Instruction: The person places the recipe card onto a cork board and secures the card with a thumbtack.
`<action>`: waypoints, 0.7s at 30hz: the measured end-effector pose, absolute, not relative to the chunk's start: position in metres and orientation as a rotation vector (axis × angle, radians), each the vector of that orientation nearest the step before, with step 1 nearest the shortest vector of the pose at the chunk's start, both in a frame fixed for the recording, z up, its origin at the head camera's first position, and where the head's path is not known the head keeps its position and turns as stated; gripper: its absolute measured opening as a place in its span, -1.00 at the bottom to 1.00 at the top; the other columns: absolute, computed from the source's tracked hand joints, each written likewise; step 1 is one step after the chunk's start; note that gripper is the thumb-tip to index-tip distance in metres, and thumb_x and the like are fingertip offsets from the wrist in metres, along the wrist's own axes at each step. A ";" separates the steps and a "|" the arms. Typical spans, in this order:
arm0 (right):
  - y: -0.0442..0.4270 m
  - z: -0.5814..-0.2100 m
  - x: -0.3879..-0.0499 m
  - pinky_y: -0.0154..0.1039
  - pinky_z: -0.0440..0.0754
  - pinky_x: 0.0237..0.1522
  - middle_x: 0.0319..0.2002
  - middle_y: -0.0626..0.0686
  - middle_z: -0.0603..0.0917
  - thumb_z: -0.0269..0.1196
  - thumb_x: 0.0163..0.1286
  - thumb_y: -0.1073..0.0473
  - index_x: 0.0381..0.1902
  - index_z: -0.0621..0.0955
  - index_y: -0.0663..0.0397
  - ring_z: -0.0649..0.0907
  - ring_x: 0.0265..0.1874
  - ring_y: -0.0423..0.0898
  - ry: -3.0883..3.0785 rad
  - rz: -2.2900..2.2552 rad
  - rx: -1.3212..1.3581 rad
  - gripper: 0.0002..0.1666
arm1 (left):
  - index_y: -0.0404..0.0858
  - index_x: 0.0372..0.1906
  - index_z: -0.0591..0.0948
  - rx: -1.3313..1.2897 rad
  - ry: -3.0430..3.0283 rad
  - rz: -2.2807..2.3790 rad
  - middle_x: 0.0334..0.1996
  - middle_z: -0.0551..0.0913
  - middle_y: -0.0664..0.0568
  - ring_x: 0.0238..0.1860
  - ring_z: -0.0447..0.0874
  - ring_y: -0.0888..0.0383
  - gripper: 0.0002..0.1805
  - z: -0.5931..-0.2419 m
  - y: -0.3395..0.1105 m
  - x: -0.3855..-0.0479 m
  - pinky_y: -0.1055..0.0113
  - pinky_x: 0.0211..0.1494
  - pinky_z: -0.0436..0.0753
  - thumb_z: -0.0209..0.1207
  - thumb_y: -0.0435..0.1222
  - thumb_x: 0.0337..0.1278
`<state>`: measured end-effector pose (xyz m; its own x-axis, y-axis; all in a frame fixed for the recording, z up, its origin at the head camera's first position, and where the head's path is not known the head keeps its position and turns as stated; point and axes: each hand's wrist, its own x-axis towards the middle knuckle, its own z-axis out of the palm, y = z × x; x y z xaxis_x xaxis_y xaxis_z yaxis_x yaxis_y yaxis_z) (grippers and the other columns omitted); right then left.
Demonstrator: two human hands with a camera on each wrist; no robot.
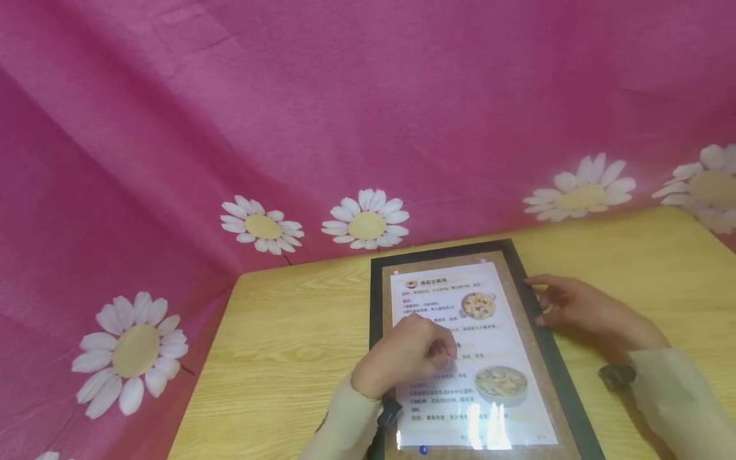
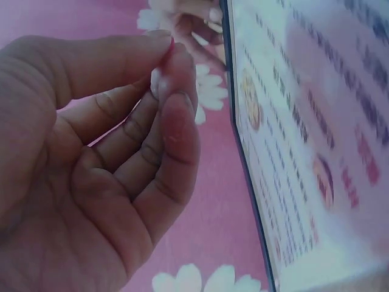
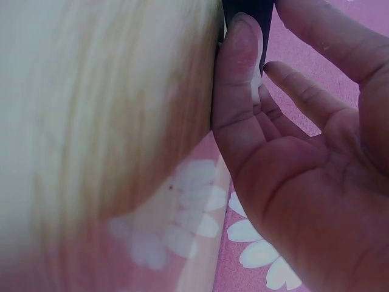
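A black-framed corkboard (image 1: 376, 306) lies on the wooden table, with a printed recipe sheet (image 1: 437, 294) in a clear cover on it. Over the middle of the sheet is my left hand (image 1: 411, 351), its thumb and index finger pinched together. Between those fingertips a pink-red edge of a small pushpin (image 2: 172, 45) shows; the rest is hidden. My right hand (image 1: 586, 313) rests beside the board, its fingertips touching the right side of the black frame (image 3: 249, 9). Pink pins (image 1: 483, 260) sit at the sheet's top corners, and a blue pin (image 1: 423, 450) is just below its bottom edge.
The yellow wood-grain table (image 1: 276, 345) extends to both sides of the board. Behind it and to the left hangs a pink cloth (image 1: 356, 115) printed with white daisies. Dark straps (image 1: 390, 412) circle both wrists over the sleeves.
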<state>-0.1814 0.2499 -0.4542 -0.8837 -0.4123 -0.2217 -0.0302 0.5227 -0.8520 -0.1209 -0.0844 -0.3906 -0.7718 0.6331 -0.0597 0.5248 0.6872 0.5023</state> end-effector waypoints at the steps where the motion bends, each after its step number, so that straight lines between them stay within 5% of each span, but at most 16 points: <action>1: 0.250 -0.454 -0.181 -0.12 0.57 0.10 0.09 0.22 0.59 0.40 0.35 0.23 0.59 0.22 0.20 0.54 0.06 0.05 2.336 -1.340 -0.336 -0.05 | -0.12 -0.34 0.79 0.960 2.665 0.683 -0.51 0.67 0.24 -0.49 0.43 0.41 -0.88 -0.391 -0.082 -0.120 0.60 -0.35 0.41 0.37 -0.42 0.16; 8: 0.250 -0.454 -0.182 -0.22 0.60 0.03 0.08 0.21 0.62 0.42 0.31 0.23 0.56 0.27 0.25 0.57 0.03 -0.01 2.372 -1.325 -0.397 -0.06 | -0.11 -0.37 0.75 1.157 2.613 0.615 -0.60 0.56 0.26 -0.55 0.32 0.46 -0.91 -0.392 -0.065 -0.119 0.66 -0.35 0.34 0.35 -0.37 0.19; 21: 0.251 -0.454 -0.183 -0.32 0.56 -0.01 0.00 0.15 0.62 0.42 0.31 0.22 0.57 0.26 0.23 0.55 -0.05 -0.12 2.368 -1.308 -0.384 -0.05 | 0.07 -0.33 0.73 1.312 2.447 0.345 -0.51 0.56 0.39 -0.48 0.41 0.50 -0.87 -0.401 -0.014 -0.105 0.72 -0.32 0.36 0.31 -0.26 0.31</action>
<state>-0.1825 0.2514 -0.4535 -0.8794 -0.4243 -0.2158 -0.0433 0.5228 -0.8513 -0.1048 -0.0143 -0.4008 -0.5146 0.8378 -0.1824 0.7546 0.5436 0.3675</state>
